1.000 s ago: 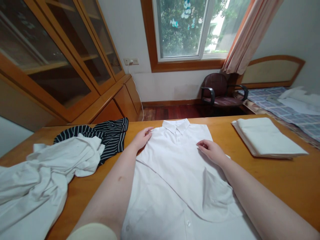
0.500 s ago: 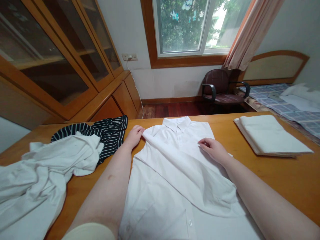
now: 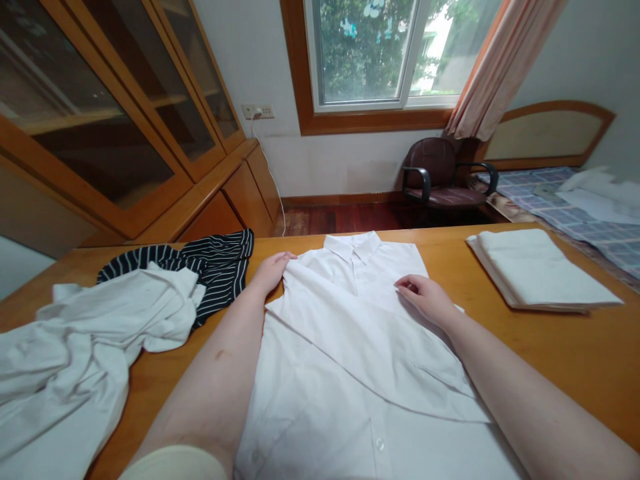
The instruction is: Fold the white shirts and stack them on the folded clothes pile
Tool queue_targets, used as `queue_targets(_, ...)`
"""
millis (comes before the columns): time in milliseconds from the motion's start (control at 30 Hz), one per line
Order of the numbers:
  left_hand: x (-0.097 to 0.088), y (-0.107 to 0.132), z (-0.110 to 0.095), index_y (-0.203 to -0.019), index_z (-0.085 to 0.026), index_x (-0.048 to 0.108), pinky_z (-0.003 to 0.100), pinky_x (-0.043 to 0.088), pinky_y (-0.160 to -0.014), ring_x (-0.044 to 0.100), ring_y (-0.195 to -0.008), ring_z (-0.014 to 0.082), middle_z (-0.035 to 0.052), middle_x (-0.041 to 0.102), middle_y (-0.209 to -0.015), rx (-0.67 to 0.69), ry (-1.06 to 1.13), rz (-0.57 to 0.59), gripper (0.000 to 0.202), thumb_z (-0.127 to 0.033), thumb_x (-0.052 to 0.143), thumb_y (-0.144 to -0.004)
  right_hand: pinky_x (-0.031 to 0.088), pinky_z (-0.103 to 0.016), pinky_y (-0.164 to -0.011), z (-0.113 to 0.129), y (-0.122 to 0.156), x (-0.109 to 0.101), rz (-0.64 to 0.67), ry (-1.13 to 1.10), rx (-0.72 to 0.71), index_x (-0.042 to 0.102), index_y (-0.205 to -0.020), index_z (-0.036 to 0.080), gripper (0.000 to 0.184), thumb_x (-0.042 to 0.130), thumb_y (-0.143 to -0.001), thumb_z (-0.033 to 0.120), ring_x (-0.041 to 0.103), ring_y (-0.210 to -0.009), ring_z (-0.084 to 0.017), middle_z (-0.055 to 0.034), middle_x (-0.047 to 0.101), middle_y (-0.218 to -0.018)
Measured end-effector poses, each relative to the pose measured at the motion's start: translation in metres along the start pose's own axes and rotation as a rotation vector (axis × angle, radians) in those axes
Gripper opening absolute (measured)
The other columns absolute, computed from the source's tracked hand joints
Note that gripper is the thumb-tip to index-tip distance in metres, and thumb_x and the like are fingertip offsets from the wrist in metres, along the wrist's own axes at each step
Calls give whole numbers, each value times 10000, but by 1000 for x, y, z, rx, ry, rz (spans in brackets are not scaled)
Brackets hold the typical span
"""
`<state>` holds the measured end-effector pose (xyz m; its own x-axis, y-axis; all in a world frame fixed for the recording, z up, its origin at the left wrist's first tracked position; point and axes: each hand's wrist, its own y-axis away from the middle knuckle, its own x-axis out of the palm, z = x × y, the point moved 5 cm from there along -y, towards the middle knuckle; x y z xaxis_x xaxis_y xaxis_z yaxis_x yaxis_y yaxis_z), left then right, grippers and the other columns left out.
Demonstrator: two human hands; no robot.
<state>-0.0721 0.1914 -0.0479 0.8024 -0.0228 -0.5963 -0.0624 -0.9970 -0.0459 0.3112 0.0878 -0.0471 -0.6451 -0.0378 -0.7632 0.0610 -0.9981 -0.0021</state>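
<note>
A white button-up shirt (image 3: pixel 345 347) lies on the wooden table in front of me, collar at the far side. One sleeve (image 3: pixel 380 347) is laid diagonally across its front toward the lower right. At the shirt's left shoulder edge, my left hand (image 3: pixel 273 272) has its fingers closed on the cloth; the fingertips are partly hidden. My right hand (image 3: pixel 425 295) is over the right side of the chest, fingers loosely curled with a gap to the thumb and no cloth visible between them.
To the left are a crumpled white garment (image 3: pixel 100 340) and a black-and-white striped garment (image 3: pixel 223 267). A folded white cloth stack (image 3: pixel 540 267) sits on the right of the wooden table (image 3: pixel 565 353). Beyond the far edge stand a chair (image 3: pixel 440 177), a bed and a glass-door cabinet (image 3: pixel 165 100).
My left hand has shifted slightly right onto the shoulder edge. The sleeve's folds over the shirt front lie flatter, and its lower edge sits a little higher. My right hand has hardly moved.
</note>
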Motion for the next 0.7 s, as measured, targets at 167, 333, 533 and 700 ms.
queue_targets(167,-1,-4,2,-995,-174,704,357,427,-925,590,-1049,267,96,679,-1086,-19,-253,-38,383,-431,503,-793,409,-292,-674,0,0,0,-2,18,-8,658,-927,219,231,518,-819,368,568,-736,-181,-44,656,-834)
queue_targets(333,1,-9,7,-1203,-143,595,416,330,-1044,460,-1230,307,135,536,-1314,43,-541,-61,499,-358,545,-755,409,-292,-675,1,0,-1,-6,20,-7,662,-921,216,226,521,-815,359,566,-737,-179,-43,659,-836)
queue_targets(533,-7,-1,-8,-1304,-209,509,412,260,-1096,377,-1303,253,75,435,-1417,146,-478,-186,506,-327,479,-813,409,-285,-660,3,1,-1,-8,25,-10,661,-928,210,240,516,-816,364,563,-719,-171,-37,655,-823)
queue_targets(700,15,13,-39,-1089,-282,658,471,184,-1108,515,-1159,212,10,649,-1165,351,-478,126,354,-402,398,-882,398,-275,-633,10,4,1,61,41,-58,664,-924,217,258,509,-826,398,556,-696,-162,-30,654,-820)
